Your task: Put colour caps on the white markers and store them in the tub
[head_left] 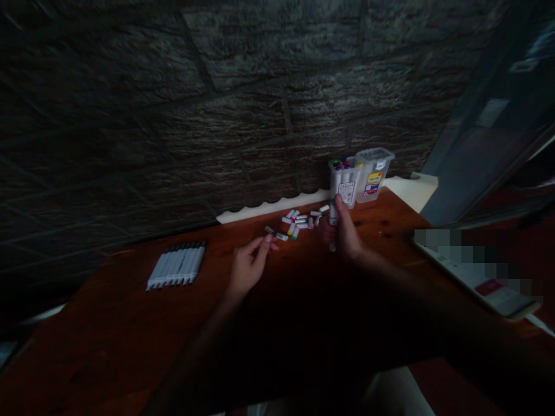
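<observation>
My right hand point(348, 234) is closed around a white marker point(333, 218), held upright with the thumb along its side. My left hand point(249, 266) pinches a small pale marker cap point(269, 230) between thumb and fingers; the dim light blurs its exact grip. Just beyond those fingertips, several loose marker caps point(299, 223) with coloured ends lie in a scattered pile on the wooden table point(225, 277). Behind my right hand stands a clear plastic box point(347, 188) with several markers upright in it, their coloured ends on top.
A second clear box point(375, 173) with a yellow and blue label stands beside the first. To the left lies a row of several white markers point(177, 264). A flat tablet-like item point(481, 283) rests at the right edge. A stone-block wall point(243, 115) rises behind the table.
</observation>
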A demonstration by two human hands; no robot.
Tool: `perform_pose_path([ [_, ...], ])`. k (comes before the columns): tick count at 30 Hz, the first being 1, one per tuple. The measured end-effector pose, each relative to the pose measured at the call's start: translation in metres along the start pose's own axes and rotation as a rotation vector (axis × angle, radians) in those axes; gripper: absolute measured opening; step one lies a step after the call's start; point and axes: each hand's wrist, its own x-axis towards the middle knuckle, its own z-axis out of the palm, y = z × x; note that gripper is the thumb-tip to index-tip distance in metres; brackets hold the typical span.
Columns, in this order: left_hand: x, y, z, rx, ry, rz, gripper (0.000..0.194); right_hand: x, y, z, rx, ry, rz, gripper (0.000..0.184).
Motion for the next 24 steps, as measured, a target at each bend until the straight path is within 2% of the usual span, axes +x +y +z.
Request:
perform_pose_path([
  [3,-0.001,-0.002,0.001,0.009,-0.007,0.017,0.034,0.005,-0.003,-0.006,0.204,0.016,0.027,0.062],
  [5,-0.001,-0.003,0.001,0.014,-0.006,0.018,0.034,0.005,-0.006,-0.007,0.235,0.016,0.027,0.061],
  [11,-0.001,-0.003,0.002,0.013,-0.018,0.025,0.034,0.005,-0.01,-0.004,0.199,0.015,0.063,0.058],
  [18,-0.001,-0.004,0.001,0.044,-0.033,0.031,0.032,0.005,0.001,-0.002,0.104,-0.058,0.001,0.065],
  [21,-0.002,-0.003,0.002,0.075,-0.045,0.04,0.031,0.002,0.006,0.004,0.111,-0.083,-0.057,0.062],
  [24,-0.004,0.001,0.004,0.104,-0.074,0.05,0.026,0.001,0.008,0.01,0.16,-0.034,-0.073,0.058],
])
